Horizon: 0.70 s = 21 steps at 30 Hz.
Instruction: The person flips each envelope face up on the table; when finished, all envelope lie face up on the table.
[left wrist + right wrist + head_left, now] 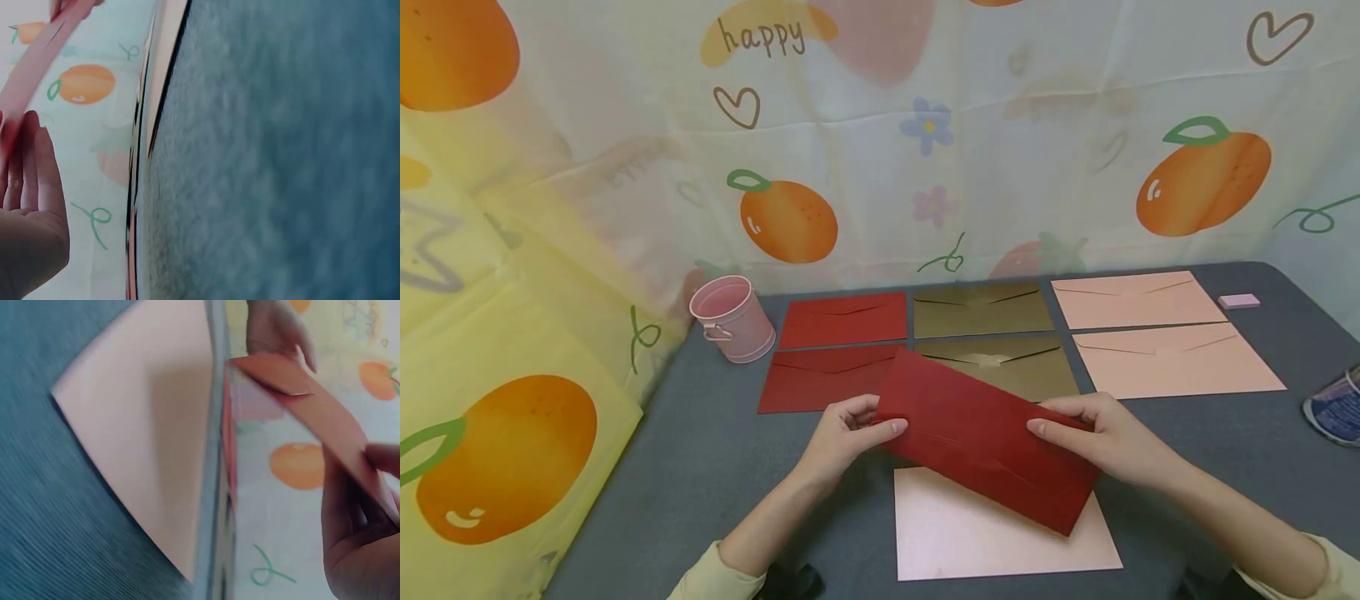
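Observation:
A red envelope (pixel 992 442) is held tilted in the air between both hands, its right end lower in the head view. My left hand (pixel 853 433) pinches its left end, thumb on the near face. At the right end, my right hand (pixel 1101 433) grips the edge between thumb and fingers. Below it, a pale pink envelope (pixel 962 542) lies on the table, partly covered from view. In the right wrist view the red envelope (pixel 337 428) appears nearly edge-on, with a flap visible along it.
Behind the hands lie red envelopes (pixel 842 321), gold-brown envelopes (pixel 985 312) and pink envelopes (pixel 1172 362) in two rows. A pink bucket (pixel 733 321) stands at the left. To the right are a small pink block (pixel 1238 301) and a dark blue can (pixel 1333 408).

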{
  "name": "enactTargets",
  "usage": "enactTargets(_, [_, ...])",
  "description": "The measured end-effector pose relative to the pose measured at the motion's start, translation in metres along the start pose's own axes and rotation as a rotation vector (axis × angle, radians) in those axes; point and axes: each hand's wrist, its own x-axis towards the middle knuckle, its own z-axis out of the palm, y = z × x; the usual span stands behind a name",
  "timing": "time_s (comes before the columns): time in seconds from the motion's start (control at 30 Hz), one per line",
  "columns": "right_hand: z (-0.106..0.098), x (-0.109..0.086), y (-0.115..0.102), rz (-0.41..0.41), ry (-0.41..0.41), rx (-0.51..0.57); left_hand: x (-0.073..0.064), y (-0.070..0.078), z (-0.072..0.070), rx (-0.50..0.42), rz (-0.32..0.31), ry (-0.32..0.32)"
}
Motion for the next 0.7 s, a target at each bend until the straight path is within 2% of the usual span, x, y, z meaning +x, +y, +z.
enactTargets(0.07, [0.002,0.0,0.003,0.046,-0.008,0.089,0.0,-0.002,0.001,-0.072,-0.045,0.007])
enactTargets(0.13, [0.004,0.001,0.005,0.068,-0.063,0.15,0.001,-0.002,0.002,-0.147,-0.08,0.028])
enactTargets(0.3, [0.01,0.006,0.008,0.05,-0.336,0.205,0.004,0.003,0.006,-0.281,-0.141,0.088])
enactTargets(0.37, [0.012,0.009,0.006,0.069,-0.395,0.219,0.006,0.005,0.009,-0.301,-0.162,0.086])
enactTargets(0.47, [0.017,0.013,0.001,0.142,-0.362,0.24,0.009,0.009,0.015,-0.288,-0.205,0.045])
enactTargets(0.6, [0.021,0.022,-0.005,0.225,-0.23,0.283,0.013,0.013,0.025,-0.246,-0.27,-0.067])
enactTargets(0.7, [0.023,0.028,-0.007,0.244,-0.175,0.288,0.015,0.014,0.032,-0.204,-0.307,-0.15])
